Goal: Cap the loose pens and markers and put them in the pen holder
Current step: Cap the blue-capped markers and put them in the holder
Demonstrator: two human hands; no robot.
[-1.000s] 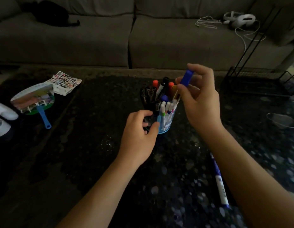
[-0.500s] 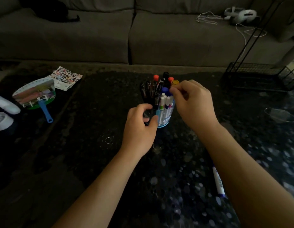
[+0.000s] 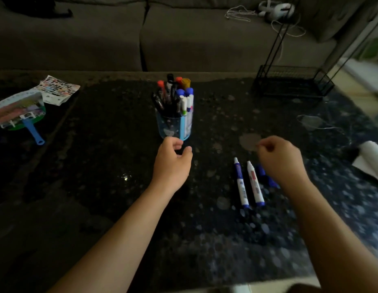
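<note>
Two markers (image 3: pixel 248 182) lie uncapped on the dark speckled worktop (image 3: pixel 205 240), side by side and nearly touching, their tips pointing away from the person. Both have white barrels with blue ends nearest the viewer. Just to their right, two blue caps (image 3: pixel 266 176) rest on the worktop, partly hidden behind the right wrist.

The right hand (image 3: pixel 281 161) hovers above and just beyond the caps, fingers curled loosely inward with thumb and forefinger nearly meeting; it grips nothing. The left hand (image 3: pixel 173 163) hangs over the worktop farther left, thumb and fingers spread in a loose curve with nothing between them. Its fingertips sit just in front of the pen holder's base; whether they touch it I cannot tell.

The pen holder (image 3: pixel 175 125) stands upright near the middle of the worktop, a clear blue cup packed with capped pens and markers (image 3: pixel 175 96): orange, black, yellow and blue tops poke out.

Off to the left lies a round hand fan (image 3: pixel 18 112) with a blue handle, and behind it a printed sheet (image 3: pixel 57 89). To the right edge, a white paper (image 3: pixel 372 161) lies on the worktop. Farther back on the right stands a black wire rack (image 3: pixel 291 83). Beyond all of it runs a grey sofa (image 3: pixel 183 39), with a white headset (image 3: pixel 276 10) and cord on its seat.
</note>
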